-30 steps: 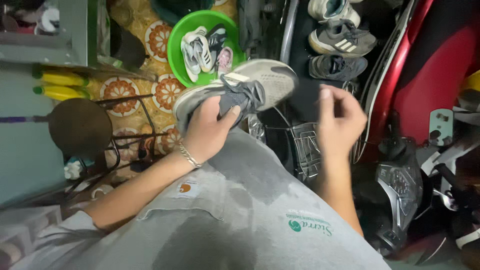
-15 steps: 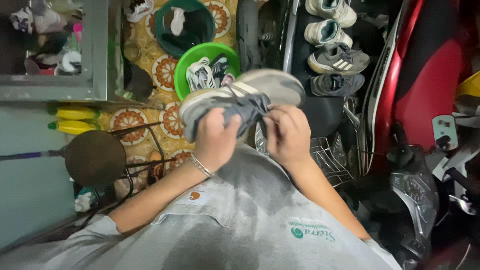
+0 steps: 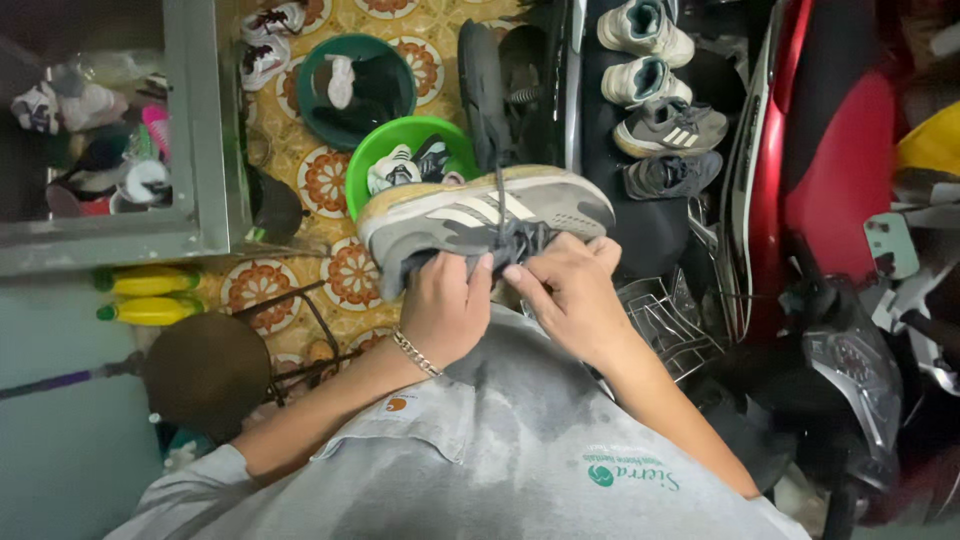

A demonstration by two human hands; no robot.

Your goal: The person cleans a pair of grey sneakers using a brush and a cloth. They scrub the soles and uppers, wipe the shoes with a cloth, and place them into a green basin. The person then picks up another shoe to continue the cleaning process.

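Observation:
A grey sneaker point(image 3: 480, 215) with white stripes and a worn pale sole lies on its side in front of my chest, sole turned away from me. My left hand point(image 3: 445, 305) grips its upper from below, a chain bracelet on the wrist. My right hand point(image 3: 570, 290) sits beside it, fingers pinching the dark laces point(image 3: 510, 238) at the shoe's opening. Both hands touch the shoe and nearly touch each other.
A light green basin point(image 3: 385, 150) holding shoes and a dark green basin point(image 3: 350, 90) stand on the patterned tile floor. Several sneakers point(image 3: 655, 100) line a dark mat. A red motorbike point(image 3: 840, 200) is at right, a metal cabinet point(image 3: 195, 130) and yellow bottles point(image 3: 150, 295) at left.
My right hand came in from the open air at right onto the shoe and now works the laces. The shoe has shifted lower and closer to my chest.

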